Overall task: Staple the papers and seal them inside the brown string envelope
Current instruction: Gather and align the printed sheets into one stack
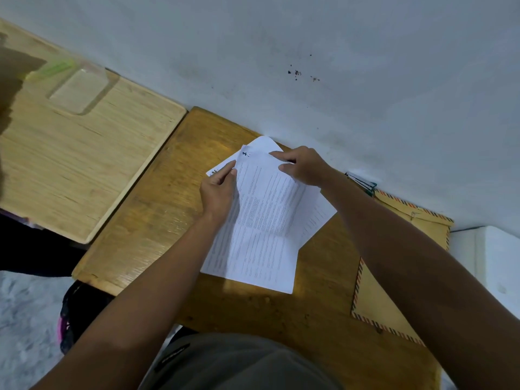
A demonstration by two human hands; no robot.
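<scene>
Several white printed papers [264,220] lie fanned on the brown wooden desk [157,220], near the wall. My left hand [218,192] pinches the left edge of the sheets near their top. At the top right corner, my right hand [302,167] grips the papers with fingers curled. The brown string envelope [388,299], edged with striped airmail marks, lies flat at the right of the desk, partly under my right forearm. No stapler can be made out; a small greenish object [363,182] sits by the wall beyond the envelope.
A lighter wooden tray-like board [84,170] adjoins the desk on the left, with a clear plastic case [80,90] on it. A white wall [309,66] runs right behind the desk. A white block [489,257] stands at the right edge.
</scene>
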